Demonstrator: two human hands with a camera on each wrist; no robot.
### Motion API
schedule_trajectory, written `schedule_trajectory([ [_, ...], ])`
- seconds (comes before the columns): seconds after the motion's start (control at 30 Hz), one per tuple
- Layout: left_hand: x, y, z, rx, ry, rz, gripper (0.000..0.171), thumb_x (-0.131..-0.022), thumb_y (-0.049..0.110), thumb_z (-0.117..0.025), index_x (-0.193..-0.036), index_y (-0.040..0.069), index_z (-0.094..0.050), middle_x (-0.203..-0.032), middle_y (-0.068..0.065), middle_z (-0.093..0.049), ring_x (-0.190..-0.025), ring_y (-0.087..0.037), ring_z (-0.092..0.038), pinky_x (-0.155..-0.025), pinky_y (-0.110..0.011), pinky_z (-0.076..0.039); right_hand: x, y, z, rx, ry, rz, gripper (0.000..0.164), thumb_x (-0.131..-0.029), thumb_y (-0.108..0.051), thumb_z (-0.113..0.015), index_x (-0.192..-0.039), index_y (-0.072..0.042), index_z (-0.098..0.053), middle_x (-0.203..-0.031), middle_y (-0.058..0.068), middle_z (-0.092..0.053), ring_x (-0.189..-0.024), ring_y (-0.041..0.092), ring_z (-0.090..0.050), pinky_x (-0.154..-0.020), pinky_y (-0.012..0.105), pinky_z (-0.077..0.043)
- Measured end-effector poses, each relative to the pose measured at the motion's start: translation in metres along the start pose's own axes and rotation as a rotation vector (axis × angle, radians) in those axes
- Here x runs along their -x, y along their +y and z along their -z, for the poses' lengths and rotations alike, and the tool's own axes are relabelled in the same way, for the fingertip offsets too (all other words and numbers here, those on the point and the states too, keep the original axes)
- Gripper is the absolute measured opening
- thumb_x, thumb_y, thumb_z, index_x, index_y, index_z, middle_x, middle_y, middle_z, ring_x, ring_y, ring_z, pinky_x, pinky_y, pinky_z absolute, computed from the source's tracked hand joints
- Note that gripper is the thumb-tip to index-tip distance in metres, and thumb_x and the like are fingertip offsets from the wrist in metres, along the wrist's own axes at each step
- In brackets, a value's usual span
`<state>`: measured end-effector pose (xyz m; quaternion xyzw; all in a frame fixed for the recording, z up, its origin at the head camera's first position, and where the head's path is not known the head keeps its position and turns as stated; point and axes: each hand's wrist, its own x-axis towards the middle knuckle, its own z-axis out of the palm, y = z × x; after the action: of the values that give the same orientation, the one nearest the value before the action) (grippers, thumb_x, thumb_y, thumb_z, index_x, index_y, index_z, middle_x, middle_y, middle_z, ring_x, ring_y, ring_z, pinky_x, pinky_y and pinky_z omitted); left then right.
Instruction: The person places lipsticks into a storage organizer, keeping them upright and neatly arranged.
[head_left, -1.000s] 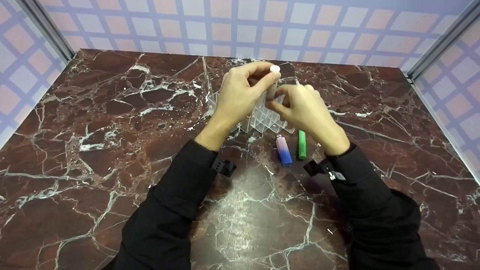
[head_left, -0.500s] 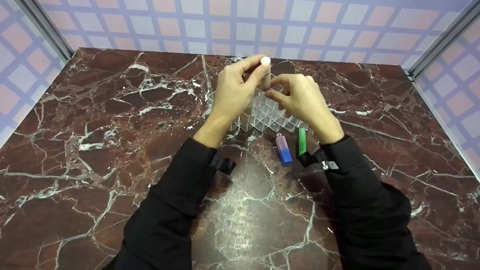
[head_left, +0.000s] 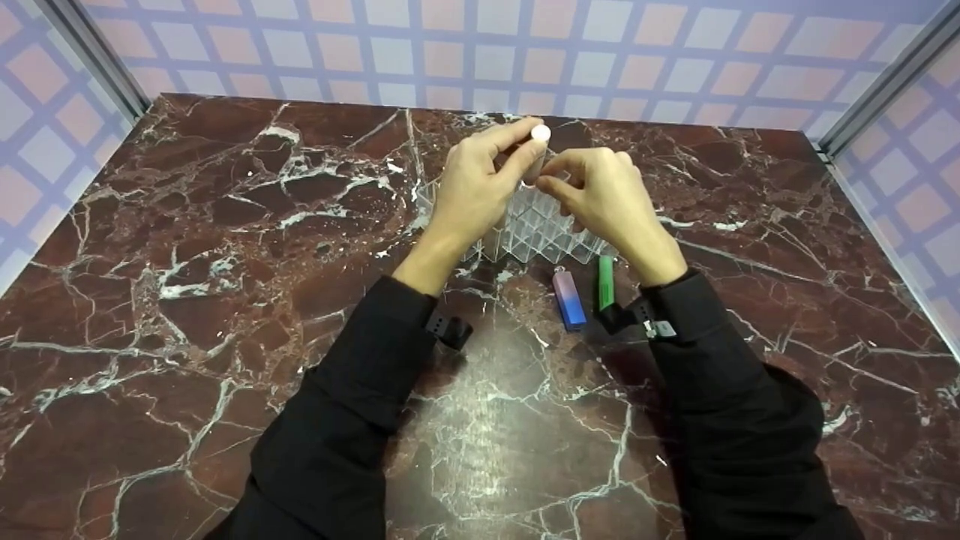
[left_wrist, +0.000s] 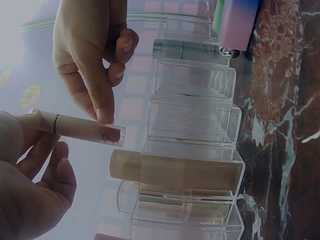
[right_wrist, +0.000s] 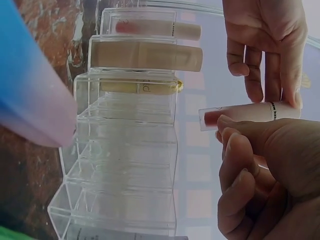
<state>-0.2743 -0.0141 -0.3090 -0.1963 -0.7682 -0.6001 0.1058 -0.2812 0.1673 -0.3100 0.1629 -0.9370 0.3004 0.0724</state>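
Note:
In the head view my left hand (head_left: 476, 176) pinches the white cap end of a lip gloss tube (head_left: 540, 135). My right hand (head_left: 607, 195) pinches its other end between thumb and finger. Close up in the left wrist view, the tube (left_wrist: 80, 127) is pale with dark lettering and a clear, reddish end. It is held above a clear lipstick organizer (head_left: 532, 232), apart from it. In the right wrist view the organizer (right_wrist: 125, 145) holds several tubes, including a beige one (right_wrist: 145, 56) and a yellowish one (right_wrist: 140, 86).
A pink-to-blue tube (head_left: 570, 300) with a small metal piece at its end lies in front of the organizer. Beside it lies a green tube (head_left: 606, 281), partly covered by the right wrist camera. Checkered panels (head_left: 442, 56) bound the marble table (head_left: 225, 337).
Both hands and the lip gloss tube have moved slightly back and left since a second ago. The right wrist camera now covers the green tube's near end.

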Motion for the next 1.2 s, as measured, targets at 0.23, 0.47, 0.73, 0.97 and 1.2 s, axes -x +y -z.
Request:
schedule_trajectory([
  [0.23, 0.0, -0.005, -0.002, -0.067, -0.014, -0.026, 0.037, -0.103, 0.021, -0.066, -0.137, 0.007, -0.064, -0.139, -0.007, -0.065, -0.111, -0.009, -0.065, -0.096, -0.021, -0.051, -0.001, 0.003, -0.003, 0.023, -0.01, 0.014, 0.018, -0.1, -0.026, -0.071, -0.111, -0.013, -0.078, -0.079, 0.008, -0.075, -0.055, 0.017, -0.065, -0.045, 0.022, -0.049],
  [0.47, 0.002, -0.01, -0.005, -0.045, -0.022, -0.014, 0.037, -0.103, 0.021, -0.065, -0.138, 0.007, -0.064, -0.137, -0.006, -0.067, -0.092, -0.019, -0.068, -0.078, -0.023, -0.056, -0.002, 0.006, -0.005, 0.027, -0.022, 0.016, 0.017, -0.1, -0.025, -0.072, -0.111, -0.014, -0.078, -0.083, 0.007, -0.076, -0.058, 0.015, -0.065, -0.047, 0.022, -0.05],
  [0.73, 0.002, -0.013, -0.007, -0.071, -0.026, 0.006, 0.036, -0.103, 0.022, -0.066, -0.136, 0.007, -0.066, -0.137, -0.005, -0.067, -0.074, -0.018, -0.061, -0.07, -0.024, -0.054, -0.001, 0.01, -0.006, 0.04, -0.046, 0.029, 0.019, -0.1, -0.025, -0.071, -0.115, -0.015, -0.078, -0.078, 0.006, -0.076, -0.056, 0.015, -0.064, -0.048, 0.023, -0.048],
  [0.97, 0.002, -0.016, -0.009, -0.134, -0.035, 0.013, 0.037, -0.102, 0.025, -0.067, -0.135, 0.009, -0.066, -0.139, -0.006, -0.065, -0.072, -0.008, -0.055, -0.072, -0.02, -0.051, 0.0, 0.013, -0.005, 0.048, -0.083, 0.033, 0.019, -0.102, -0.025, -0.069, -0.116, -0.018, -0.078, -0.073, 0.004, -0.074, -0.052, 0.015, -0.062, -0.049, 0.024, -0.048],
  [1.2, 0.002, -0.02, -0.009, -0.151, -0.051, 0.047, 0.036, -0.103, 0.025, -0.066, -0.136, 0.01, -0.066, -0.139, -0.006, -0.065, -0.07, -0.01, -0.054, -0.084, -0.021, -0.053, 0.0, 0.015, -0.004, 0.04, -0.114, 0.018, 0.023, -0.102, -0.026, -0.069, -0.121, -0.016, -0.077, -0.082, 0.008, -0.077, -0.052, 0.014, -0.063, -0.051, 0.024, -0.05],
])
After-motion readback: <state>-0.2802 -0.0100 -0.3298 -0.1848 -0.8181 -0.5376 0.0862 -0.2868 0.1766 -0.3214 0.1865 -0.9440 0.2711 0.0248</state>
